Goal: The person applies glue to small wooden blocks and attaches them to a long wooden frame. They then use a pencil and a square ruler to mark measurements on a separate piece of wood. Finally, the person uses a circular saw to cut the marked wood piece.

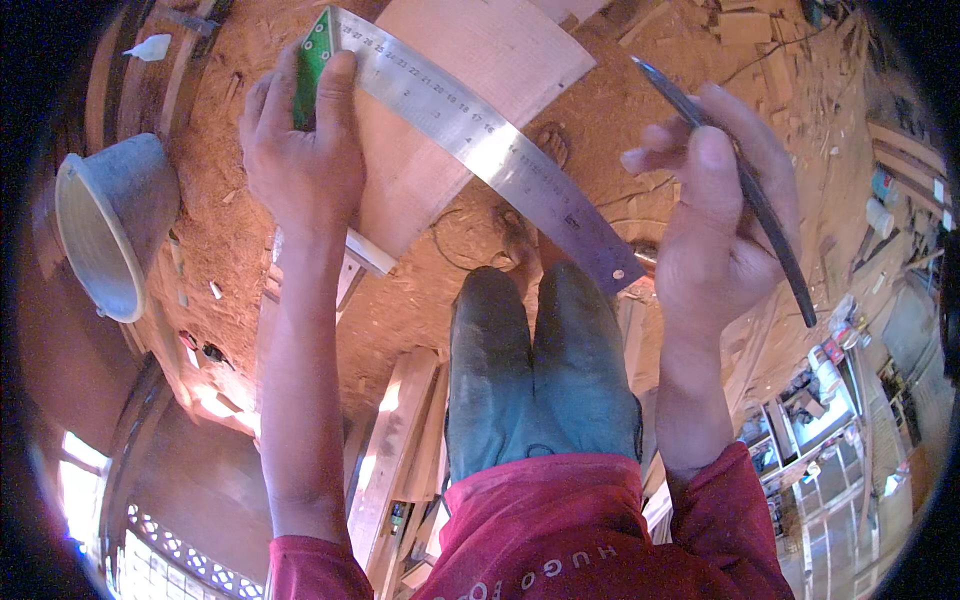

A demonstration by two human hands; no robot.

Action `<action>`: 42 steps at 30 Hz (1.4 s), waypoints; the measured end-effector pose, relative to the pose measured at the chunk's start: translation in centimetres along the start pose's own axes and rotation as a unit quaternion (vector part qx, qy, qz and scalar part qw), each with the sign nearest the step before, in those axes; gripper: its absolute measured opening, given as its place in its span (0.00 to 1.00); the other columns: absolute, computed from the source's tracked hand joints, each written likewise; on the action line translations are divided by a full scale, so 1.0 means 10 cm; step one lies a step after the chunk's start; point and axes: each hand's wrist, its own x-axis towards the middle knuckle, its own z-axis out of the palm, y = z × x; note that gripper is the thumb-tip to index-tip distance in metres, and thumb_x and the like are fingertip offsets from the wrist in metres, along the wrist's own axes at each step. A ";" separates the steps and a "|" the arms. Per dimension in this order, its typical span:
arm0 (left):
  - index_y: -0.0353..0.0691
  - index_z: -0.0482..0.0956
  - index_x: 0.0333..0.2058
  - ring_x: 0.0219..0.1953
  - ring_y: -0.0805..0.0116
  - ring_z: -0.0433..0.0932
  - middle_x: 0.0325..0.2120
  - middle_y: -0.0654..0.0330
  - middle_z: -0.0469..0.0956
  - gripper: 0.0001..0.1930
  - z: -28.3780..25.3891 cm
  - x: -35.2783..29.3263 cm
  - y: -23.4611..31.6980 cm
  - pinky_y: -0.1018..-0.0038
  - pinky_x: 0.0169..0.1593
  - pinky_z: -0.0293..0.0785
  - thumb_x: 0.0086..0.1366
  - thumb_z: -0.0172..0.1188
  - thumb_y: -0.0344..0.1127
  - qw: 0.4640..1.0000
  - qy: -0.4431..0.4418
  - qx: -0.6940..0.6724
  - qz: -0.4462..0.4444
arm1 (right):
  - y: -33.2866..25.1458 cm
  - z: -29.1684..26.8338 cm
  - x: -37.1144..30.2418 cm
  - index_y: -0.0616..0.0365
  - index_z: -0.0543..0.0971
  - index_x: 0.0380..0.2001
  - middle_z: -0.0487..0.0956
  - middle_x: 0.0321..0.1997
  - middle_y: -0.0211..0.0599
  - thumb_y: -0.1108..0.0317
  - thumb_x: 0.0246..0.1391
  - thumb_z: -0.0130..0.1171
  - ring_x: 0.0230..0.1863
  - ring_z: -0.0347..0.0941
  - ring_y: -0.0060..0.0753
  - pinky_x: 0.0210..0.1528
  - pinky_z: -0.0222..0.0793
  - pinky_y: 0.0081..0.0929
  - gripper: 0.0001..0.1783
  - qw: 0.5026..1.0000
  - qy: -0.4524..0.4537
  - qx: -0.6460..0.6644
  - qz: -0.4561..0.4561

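My left hand (305,160) is closed around the green handle of a try square (430,95), its thumb on the near side. The square's long metal blade, marked with a scale, slants from upper left down to the right. It crosses over a flat pale wooden board (415,180) and runs past the board's edge toward my right hand. At the right, my right hand (715,230) grips a slim dark pencil (752,185) between thumb and fingers. The pencil's pointed tip faces up and left, apart from both board and blade.
A grey bucket (120,225) lies tipped at the left. Wooden planks (400,430) are beside my legs, and offcuts (765,60) litter the reddish ground at the upper right. A rack of assorted items (815,420) stands at the lower right.
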 end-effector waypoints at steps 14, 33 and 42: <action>0.46 0.82 0.48 0.35 0.59 0.75 0.39 0.60 0.79 0.23 -0.11 0.08 -0.01 0.66 0.38 0.75 0.55 0.71 0.48 0.999 -0.015 0.031 -0.033 | 0.12 0.88 0.58 0.65 0.80 0.37 0.82 0.38 0.46 0.82 0.49 0.62 0.43 0.78 0.40 0.47 0.75 0.31 0.10 0.954 -0.236 -0.123 -0.136; 0.44 0.81 0.50 0.35 0.59 0.73 0.39 0.59 0.79 0.33 -0.19 0.12 -0.09 0.67 0.37 0.73 0.45 0.74 0.52 0.992 -0.097 -0.014 -0.074 | 0.22 0.95 0.73 0.56 0.77 0.38 0.79 0.41 0.45 0.76 0.49 0.66 0.34 0.79 0.38 0.35 0.77 0.29 0.13 0.928 -0.315 -0.167 -0.107; 0.45 0.81 0.51 0.35 0.59 0.74 0.40 0.59 0.78 0.34 -0.20 0.11 -0.09 0.67 0.37 0.73 0.45 0.73 0.53 0.992 -0.101 -0.016 -0.074 | 0.22 0.93 0.71 0.60 0.73 0.44 0.74 0.42 0.50 0.74 0.60 0.58 0.38 0.76 0.38 0.36 0.82 0.30 0.09 0.919 -0.348 -0.163 -0.094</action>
